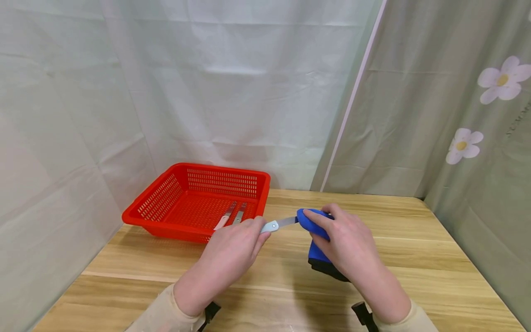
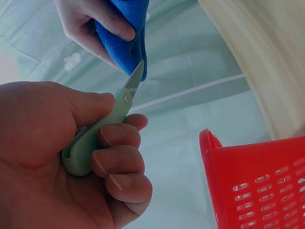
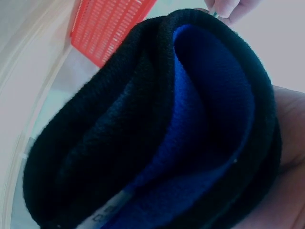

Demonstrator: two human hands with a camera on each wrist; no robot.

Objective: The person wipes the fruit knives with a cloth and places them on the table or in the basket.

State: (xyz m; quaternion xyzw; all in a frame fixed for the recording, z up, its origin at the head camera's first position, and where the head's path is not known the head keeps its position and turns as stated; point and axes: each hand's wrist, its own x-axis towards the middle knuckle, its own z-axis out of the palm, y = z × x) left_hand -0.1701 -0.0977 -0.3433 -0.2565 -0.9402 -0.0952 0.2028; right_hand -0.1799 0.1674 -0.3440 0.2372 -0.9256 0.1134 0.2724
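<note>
My left hand [image 1: 237,244] grips a small folding knife [image 2: 102,126] by its pale green handle, fingers curled round it, with the blade [image 1: 287,222] out and pointing right. In my right hand [image 1: 346,237] is a folded blue cloth [image 1: 317,226] with a black edge, pinched between thumb and fingers. The blade's tip meets the cloth's near end in the head view. Up close in the right wrist view, the cloth [image 3: 190,124] hangs in loose folds and hides most of the right hand.
A red plastic basket [image 1: 166,230] with slotted walls stands on the wooden table [image 1: 415,240] at the left. Inside it lie a pink-handled knife [image 1: 224,219] and a grey-green one [image 1: 239,215]. Pale curtains [image 1: 232,92] hang behind and along both sides.
</note>
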